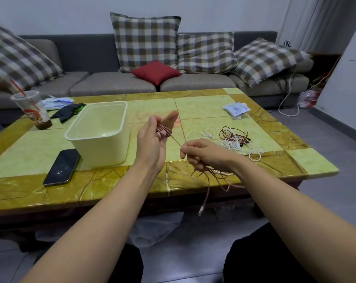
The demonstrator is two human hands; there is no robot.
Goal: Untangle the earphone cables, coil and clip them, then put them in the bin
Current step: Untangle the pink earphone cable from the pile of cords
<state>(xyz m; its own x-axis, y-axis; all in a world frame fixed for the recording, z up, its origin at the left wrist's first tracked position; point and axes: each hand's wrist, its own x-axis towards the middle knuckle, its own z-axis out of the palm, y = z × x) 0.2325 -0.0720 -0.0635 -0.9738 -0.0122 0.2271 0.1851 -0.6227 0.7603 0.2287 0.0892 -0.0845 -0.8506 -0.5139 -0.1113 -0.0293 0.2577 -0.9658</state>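
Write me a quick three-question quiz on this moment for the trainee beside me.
1. True or false: the bin already holds a coiled cable.
2. The pink cable is wound round the fingers of: A) the left hand B) the right hand C) neither.
3. Name the colours of the two cables lying tangled on the table.
Key: 1 false, the bin looks empty. 2 A; the right hand only pinches the strand, with loose loops hanging below it. 3 a white cable and a red cable.
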